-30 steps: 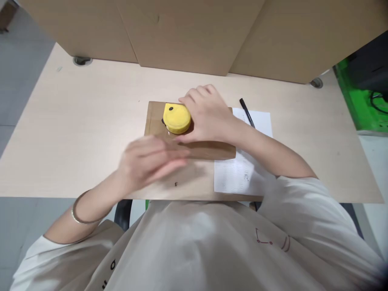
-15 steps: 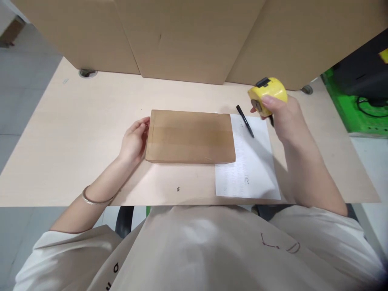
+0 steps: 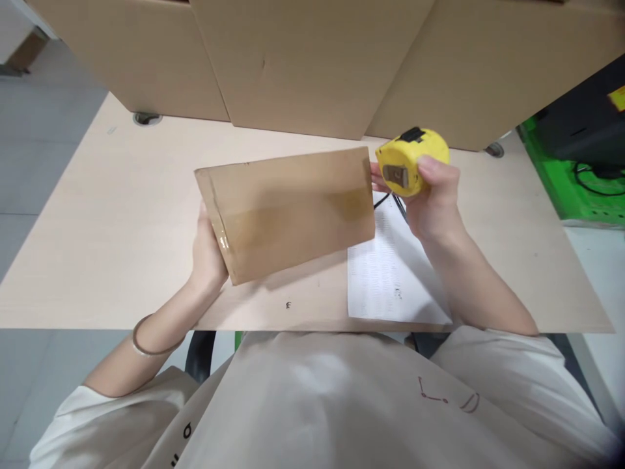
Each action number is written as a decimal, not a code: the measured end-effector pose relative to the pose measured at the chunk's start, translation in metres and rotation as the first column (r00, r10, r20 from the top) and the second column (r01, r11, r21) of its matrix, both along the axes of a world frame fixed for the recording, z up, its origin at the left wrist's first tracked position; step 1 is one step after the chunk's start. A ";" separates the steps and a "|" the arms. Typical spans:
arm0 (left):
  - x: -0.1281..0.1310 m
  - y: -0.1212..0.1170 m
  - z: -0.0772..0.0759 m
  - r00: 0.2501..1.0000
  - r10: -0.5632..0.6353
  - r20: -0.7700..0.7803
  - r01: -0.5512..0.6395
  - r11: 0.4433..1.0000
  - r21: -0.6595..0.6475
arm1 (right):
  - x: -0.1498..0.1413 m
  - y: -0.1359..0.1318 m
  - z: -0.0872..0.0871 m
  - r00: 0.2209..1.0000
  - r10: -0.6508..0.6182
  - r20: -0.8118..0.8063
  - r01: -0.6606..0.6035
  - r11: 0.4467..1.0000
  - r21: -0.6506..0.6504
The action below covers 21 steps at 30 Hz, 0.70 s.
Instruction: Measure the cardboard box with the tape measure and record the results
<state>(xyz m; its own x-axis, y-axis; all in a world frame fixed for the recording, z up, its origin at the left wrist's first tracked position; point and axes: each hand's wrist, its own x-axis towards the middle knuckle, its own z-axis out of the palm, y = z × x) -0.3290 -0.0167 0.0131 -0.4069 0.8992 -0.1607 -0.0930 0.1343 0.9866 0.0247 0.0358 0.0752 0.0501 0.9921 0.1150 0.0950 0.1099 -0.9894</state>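
Head view | our left hand (image 3: 209, 251) holds the cardboard box (image 3: 293, 215) tilted, fingers mostly hidden | our right hand (image 3: 437, 195) grips the yellow tape measure (image 3: 409, 154), metal hook (image 3: 396, 176) not yet drawn out

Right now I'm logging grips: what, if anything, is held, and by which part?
Left hand: the box, by its left end. Right hand: the tape measure, by its case; whether that hand's fingers also touch the box is unclear.

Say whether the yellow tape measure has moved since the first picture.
Yes, rightward: the tape measure, in the right hand, is now nearer the right grommet, fixed at the far side.
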 end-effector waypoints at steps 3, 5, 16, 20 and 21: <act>-0.010 -0.018 0.000 0.955 0.077 -0.285 0.059 0.897 0.439 | -0.010 0.030 -0.002 0.998 0.030 0.051 -0.031 0.999 0.013; -0.011 -0.028 0.001 0.901 0.025 -0.434 0.274 0.741 0.613 | -0.019 0.050 -0.009 0.993 0.075 0.096 -0.075 0.997 0.000; 0.048 -0.051 -0.037 0.664 0.088 -0.742 0.686 0.323 0.652 | -0.033 0.083 -0.020 0.957 0.167 0.238 -0.187 0.980 0.063; 0.043 -0.035 -0.016 0.798 -0.180 -0.575 0.581 0.484 0.655 | -0.024 0.085 0.019 0.971 0.209 0.115 -0.219 0.972 0.081; 0.042 -0.020 -0.009 0.842 -0.240 -0.483 0.525 0.573 0.630 | -0.027 0.085 0.029 0.960 0.264 0.088 -0.271 0.959 0.077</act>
<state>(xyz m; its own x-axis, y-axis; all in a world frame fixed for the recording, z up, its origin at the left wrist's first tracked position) -0.2869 -0.0367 0.0043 0.1091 0.7387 0.6651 0.1159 -0.6740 0.7296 -0.0021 0.1213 0.1042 -0.2285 0.9538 0.1952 0.1250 0.2276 -0.9657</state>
